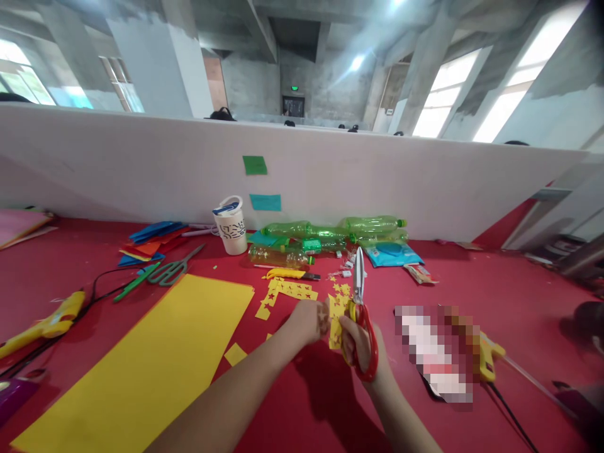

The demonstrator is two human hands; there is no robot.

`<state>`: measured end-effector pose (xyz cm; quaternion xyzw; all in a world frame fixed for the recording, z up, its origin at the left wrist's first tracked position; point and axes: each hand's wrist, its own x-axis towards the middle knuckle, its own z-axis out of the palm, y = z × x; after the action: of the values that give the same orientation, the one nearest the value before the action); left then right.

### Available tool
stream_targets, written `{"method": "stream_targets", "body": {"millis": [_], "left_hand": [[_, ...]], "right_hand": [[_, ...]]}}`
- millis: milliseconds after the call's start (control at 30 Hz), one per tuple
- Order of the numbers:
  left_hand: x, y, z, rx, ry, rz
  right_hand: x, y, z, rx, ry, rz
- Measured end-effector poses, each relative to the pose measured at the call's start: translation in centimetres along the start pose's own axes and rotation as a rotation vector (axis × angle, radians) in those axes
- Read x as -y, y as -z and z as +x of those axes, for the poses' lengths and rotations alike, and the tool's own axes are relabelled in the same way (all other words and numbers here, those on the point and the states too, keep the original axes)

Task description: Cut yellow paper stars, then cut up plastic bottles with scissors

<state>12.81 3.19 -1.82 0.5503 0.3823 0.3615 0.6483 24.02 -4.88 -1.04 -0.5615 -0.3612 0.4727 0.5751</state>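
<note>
My left hand point(314, 319) is closed at the left edge of a yellow paper strip point(336, 321) with star-shaped holes. The strip lies between my two hands. My right hand point(358, 343) is wrapped round the red and yellow handles of the scissors point(359, 283), whose blades point up and away and look closed. Small yellow stars point(341, 289) lie just beyond the strip. More punched yellow paper point(295, 289) rests to the left of them, near a yellow cutter knife point(285, 274). Large yellow sheets point(155, 358) lie left of my left forearm.
Green plastic bottles point(330, 233) and a white cup point(231, 226) stand or lie along the white partition point(330, 182). Grey scissors point(170, 272) and a yellow glue gun point(56, 322) are at the left. Another glue gun point(488, 355) and a blurred object point(434, 355) lie right.
</note>
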Motion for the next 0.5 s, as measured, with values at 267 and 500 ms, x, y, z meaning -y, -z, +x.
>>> {"method": "stream_targets", "body": {"millis": [267, 500], "left_hand": [[-0.2, 0.5, -4.0, 0.050, -0.066, 0.309], [-2.7, 7.6, -1.5, 0.084, -0.243, 1.119]], "right_hand": [[-1.1, -0.9, -0.4, -0.033, -0.071, -0.072], [-1.0, -1.5, -0.7, -0.052, -0.042, -0.132]]}}
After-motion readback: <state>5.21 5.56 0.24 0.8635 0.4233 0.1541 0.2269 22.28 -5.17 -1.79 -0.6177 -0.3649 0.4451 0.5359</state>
